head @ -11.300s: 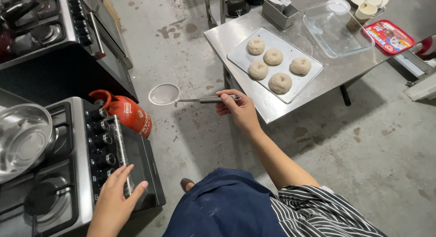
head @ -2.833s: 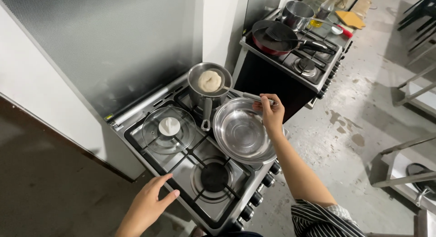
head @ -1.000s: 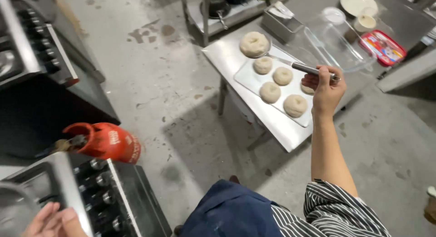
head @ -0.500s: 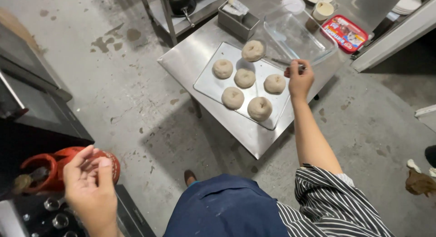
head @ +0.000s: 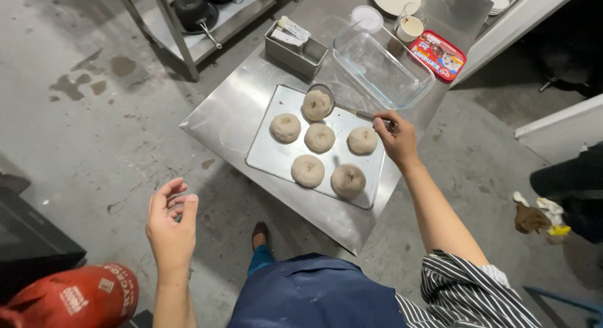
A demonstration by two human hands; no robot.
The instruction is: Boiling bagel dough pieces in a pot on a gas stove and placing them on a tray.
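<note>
The right hand (head: 397,134) is clamped on the handle of a skimmer (head: 326,100) — its long axis runs up-left, ring end over the baking tray (head: 270,157), carrying a dough round (head: 316,104); the left hand (head: 171,222) hangs spread apart, holding nothing — over the floor

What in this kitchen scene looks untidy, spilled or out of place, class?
Crumpled rags or waste lie on the concrete floor to the right, and dark wet-looking stains mark it at upper left. On the baking tray, one dough ring sits on a skimmer that the right hand holds; the other five lie on the tray.
</note>
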